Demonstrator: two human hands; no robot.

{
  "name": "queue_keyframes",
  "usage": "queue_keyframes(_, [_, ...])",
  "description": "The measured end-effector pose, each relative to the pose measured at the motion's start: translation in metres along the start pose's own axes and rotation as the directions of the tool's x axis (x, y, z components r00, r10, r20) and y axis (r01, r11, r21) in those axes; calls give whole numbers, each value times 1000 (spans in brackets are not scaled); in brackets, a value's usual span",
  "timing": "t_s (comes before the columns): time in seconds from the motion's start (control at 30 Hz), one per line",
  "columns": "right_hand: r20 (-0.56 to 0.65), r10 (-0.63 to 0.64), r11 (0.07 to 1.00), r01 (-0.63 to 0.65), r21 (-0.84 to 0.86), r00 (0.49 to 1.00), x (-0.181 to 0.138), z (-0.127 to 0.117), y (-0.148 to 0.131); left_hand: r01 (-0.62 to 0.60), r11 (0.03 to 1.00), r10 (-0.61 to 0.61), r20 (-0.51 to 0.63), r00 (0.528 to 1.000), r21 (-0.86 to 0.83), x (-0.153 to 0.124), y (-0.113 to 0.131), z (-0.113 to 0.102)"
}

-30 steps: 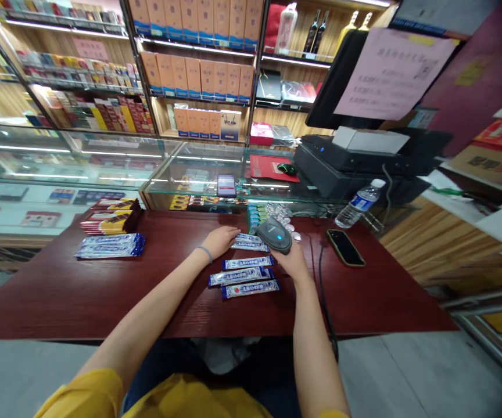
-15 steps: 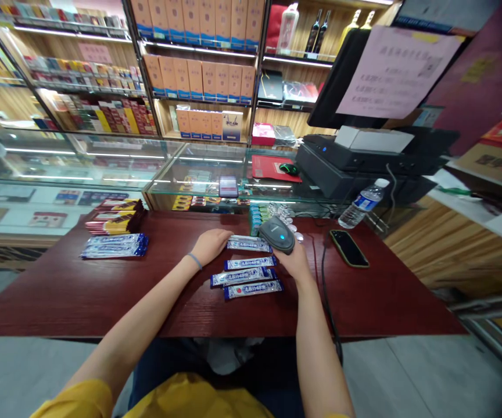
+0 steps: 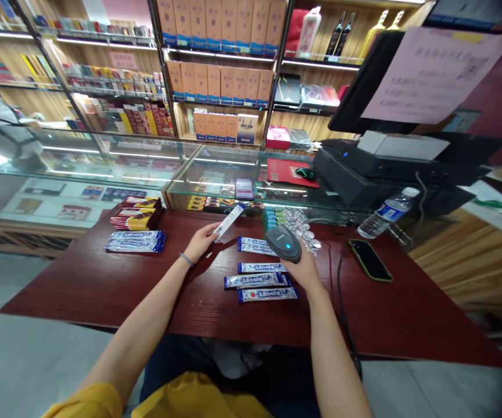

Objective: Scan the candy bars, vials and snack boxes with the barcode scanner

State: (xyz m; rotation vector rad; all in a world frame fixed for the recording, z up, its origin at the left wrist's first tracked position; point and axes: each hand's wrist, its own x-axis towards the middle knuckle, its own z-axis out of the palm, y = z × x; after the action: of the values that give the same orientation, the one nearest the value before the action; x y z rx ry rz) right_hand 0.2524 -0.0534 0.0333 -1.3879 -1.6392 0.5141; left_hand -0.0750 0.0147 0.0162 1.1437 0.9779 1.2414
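My left hand (image 3: 201,242) pinches one end of a slim blue-and-white snack stick packet (image 3: 230,222), tilted up off the table. A dark handheld barcode scanner (image 3: 283,243) is gripped in my right hand (image 3: 305,268), its blue light glowing. Under and in front of the scanner, several more stick packets (image 3: 260,280) lie in loose rows on the red-brown table (image 3: 146,296). Off to the left rests a stack of the same blue-and-white packets (image 3: 135,241), with a pile of red-and-yellow wrapped packets (image 3: 136,213) behind it.
Behind the scanner sit green packs and small round silver-topped items (image 3: 297,223). On the right are a water bottle (image 3: 388,213), a phone (image 3: 370,259) and the scanner's cable (image 3: 341,307). A glass display counter (image 3: 216,168) borders the table's far side, with a monitor (image 3: 366,81) at right.
My left hand has lifted a stick packet from the back row and drawn it leftward, tilting it up. The scanner stays in my right hand near the rows. The view has shifted slightly.
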Motion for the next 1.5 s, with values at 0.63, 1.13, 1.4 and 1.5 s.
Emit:
queue_keyframes(0.63, [174, -26, 990, 50, -135, 984, -5, 5, -22, 107, 907, -120, -6, 993, -408, -9, 10, 11])
queue_keyframes(1.13, [128, -14, 990, 33, -141, 992, -6, 5, -16, -25, 915, -93, -269, 959, -404, -3, 6, 8])
queue_keyframes(1.4, [137, -37, 988, 56, -143, 990, -6, 5, -20, -32, 896, -126, -321, 939, -444, -3, -1, 3])
queue_keyframes(1.5, [187, -54, 990, 77, -117, 981, -7, 5, -24, -46, 899, -113, -331, 937, -436, -3, -2, 6])
